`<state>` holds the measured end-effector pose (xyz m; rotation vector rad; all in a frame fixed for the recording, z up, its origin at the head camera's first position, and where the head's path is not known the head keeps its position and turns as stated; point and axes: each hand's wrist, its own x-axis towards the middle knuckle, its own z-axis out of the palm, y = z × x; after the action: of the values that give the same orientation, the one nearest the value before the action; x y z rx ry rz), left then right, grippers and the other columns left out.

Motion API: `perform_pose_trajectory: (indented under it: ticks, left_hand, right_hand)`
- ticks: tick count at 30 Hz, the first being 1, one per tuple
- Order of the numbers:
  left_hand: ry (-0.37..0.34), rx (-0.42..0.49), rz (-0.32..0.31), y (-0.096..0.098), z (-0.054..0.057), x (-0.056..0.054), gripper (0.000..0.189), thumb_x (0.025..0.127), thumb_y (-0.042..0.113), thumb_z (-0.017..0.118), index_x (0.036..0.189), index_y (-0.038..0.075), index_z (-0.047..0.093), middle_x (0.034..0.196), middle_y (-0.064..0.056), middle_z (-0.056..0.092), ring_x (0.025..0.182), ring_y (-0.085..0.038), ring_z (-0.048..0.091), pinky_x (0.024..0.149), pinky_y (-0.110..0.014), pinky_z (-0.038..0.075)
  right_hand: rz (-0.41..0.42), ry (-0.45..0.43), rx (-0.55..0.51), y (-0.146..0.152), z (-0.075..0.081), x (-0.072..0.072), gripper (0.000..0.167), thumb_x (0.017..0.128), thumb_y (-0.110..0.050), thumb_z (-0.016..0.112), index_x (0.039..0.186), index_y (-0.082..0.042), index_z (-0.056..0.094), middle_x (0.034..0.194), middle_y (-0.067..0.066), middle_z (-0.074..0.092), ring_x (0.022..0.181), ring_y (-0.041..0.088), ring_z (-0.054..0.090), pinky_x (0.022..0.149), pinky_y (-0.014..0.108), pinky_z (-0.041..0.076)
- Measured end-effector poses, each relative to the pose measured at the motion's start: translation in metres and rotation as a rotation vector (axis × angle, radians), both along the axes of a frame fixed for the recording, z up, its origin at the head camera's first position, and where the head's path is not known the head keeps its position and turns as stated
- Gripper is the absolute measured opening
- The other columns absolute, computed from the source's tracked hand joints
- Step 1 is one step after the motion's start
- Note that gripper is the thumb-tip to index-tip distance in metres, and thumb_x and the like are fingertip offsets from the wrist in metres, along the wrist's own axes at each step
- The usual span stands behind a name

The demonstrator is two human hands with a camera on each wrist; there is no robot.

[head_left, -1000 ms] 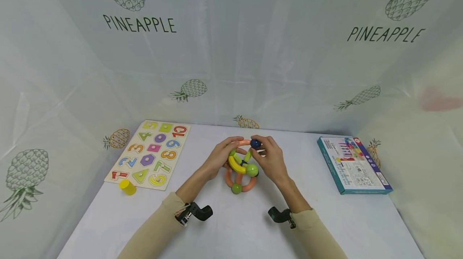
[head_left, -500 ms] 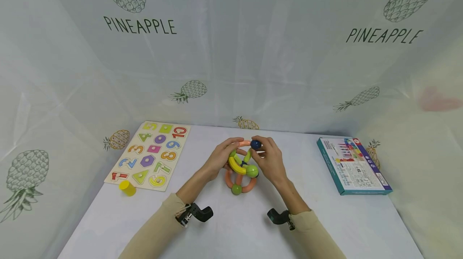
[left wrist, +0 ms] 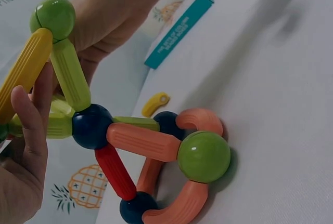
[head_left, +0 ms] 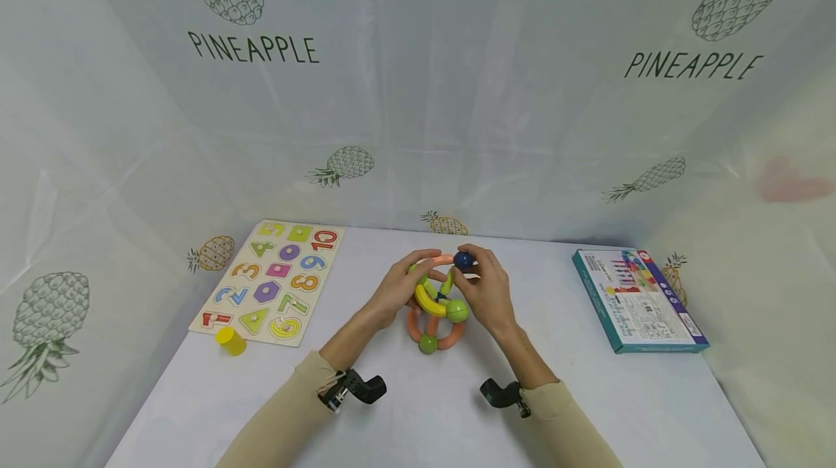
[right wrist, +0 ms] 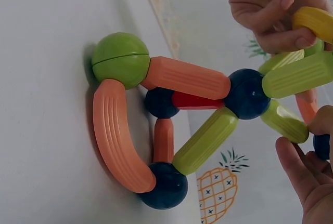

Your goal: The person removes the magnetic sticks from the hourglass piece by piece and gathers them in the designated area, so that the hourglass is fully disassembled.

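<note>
A magnetic rod-and-ball structure [left wrist: 143, 140] stands on the table between the hands. Its base has curved orange rods [right wrist: 112, 135] and green and dark blue balls; lime rods rise above. My left hand [head_left: 394, 289] grips its upper left side, fingers around the yellow curved rod [head_left: 429, 302] and the end of an orange rod [head_left: 443, 260]. At that rod's other end, my right hand [head_left: 488, 290] pinches a dark blue ball [head_left: 464, 260] between thumb and fingers. A green ball [left wrist: 54, 17] sits at the yellow rod's near end. Fingers partly hide the upper joints.
A wooden number-and-shape puzzle board [head_left: 268, 283] lies at the left, with a yellow cylinder [head_left: 231, 341] at its front edge. At the right lies a teal-edged box [head_left: 640, 301]. A small yellow curved piece [left wrist: 155, 104] lies beyond the structure.
Hands and structure have shifted very slightly. My left fingers have moved a little around the upper joint, where more lime green shows. My right hand still pinches the dark blue ball.
</note>
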<state>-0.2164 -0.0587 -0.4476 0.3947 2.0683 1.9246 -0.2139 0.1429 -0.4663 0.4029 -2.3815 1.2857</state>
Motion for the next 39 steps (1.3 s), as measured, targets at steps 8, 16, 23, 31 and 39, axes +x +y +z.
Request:
perform_pose_trajectory:
  ticks: [8, 16, 23, 31, 39]
  left_hand:
    - [0.004, -0.018, 0.014, 0.0, -0.001, 0.0, 0.044, 0.103, 0.051, 0.049, 0.142, 0.029, 0.055, 0.115, -0.009, 0.073, 0.061, -0.015, 0.059, 0.049, -0.027, 0.05]
    - [0.0, -0.024, 0.01, 0.0, 0.0, 0.0, 0.047, 0.105, 0.048, 0.048, 0.145, 0.025, 0.053, 0.116, -0.007, 0.073, 0.06, -0.014, 0.058, 0.05, -0.027, 0.05]
    - [-0.012, -0.026, 0.009, -0.001, -0.001, 0.0, 0.046, 0.104, 0.049, 0.049, 0.144, 0.028, 0.054, 0.118, -0.006, 0.072, 0.063, -0.015, 0.059, 0.053, -0.031, 0.051]
    - [-0.026, -0.016, 0.012, -0.002, -0.002, 0.0, 0.046, 0.102, 0.054, 0.051, 0.142, 0.031, 0.055, 0.119, -0.006, 0.072, 0.062, -0.015, 0.058, 0.052, -0.03, 0.05]
    - [-0.025, -0.011, 0.009, -0.001, -0.001, 0.001, 0.047, 0.104, 0.05, 0.05, 0.145, 0.027, 0.053, 0.121, -0.007, 0.071, 0.061, -0.015, 0.058, 0.05, -0.025, 0.048]
  right_hand:
    - [0.007, -0.017, -0.096, 0.003, -0.001, -0.002, 0.042, 0.092, -0.007, 0.073, 0.131, -0.01, 0.057, 0.114, 0.012, 0.06, 0.088, 0.024, 0.073, 0.068, 0.024, 0.059]
    - [0.052, -0.072, -0.18, 0.005, 0.0, -0.002, 0.042, 0.092, -0.009, 0.074, 0.131, -0.01, 0.058, 0.11, 0.011, 0.061, 0.088, 0.024, 0.073, 0.069, 0.025, 0.059]
    - [0.113, -0.171, -0.286, 0.007, 0.0, -0.001, 0.044, 0.094, -0.01, 0.072, 0.134, -0.015, 0.055, 0.114, 0.018, 0.057, 0.096, 0.03, 0.072, 0.075, 0.034, 0.061]
    - [0.18, -0.207, -0.334, 0.008, 0.018, 0.011, 0.044, 0.096, -0.002, 0.066, 0.137, -0.004, 0.051, 0.113, 0.022, 0.055, 0.099, 0.04, 0.07, 0.078, 0.045, 0.06]
    - [0.12, -0.204, -0.318, 0.03, 0.006, 0.005, 0.045, 0.099, -0.016, 0.066, 0.14, -0.008, 0.049, 0.113, 0.019, 0.063, 0.098, 0.04, 0.07, 0.074, 0.033, 0.061]
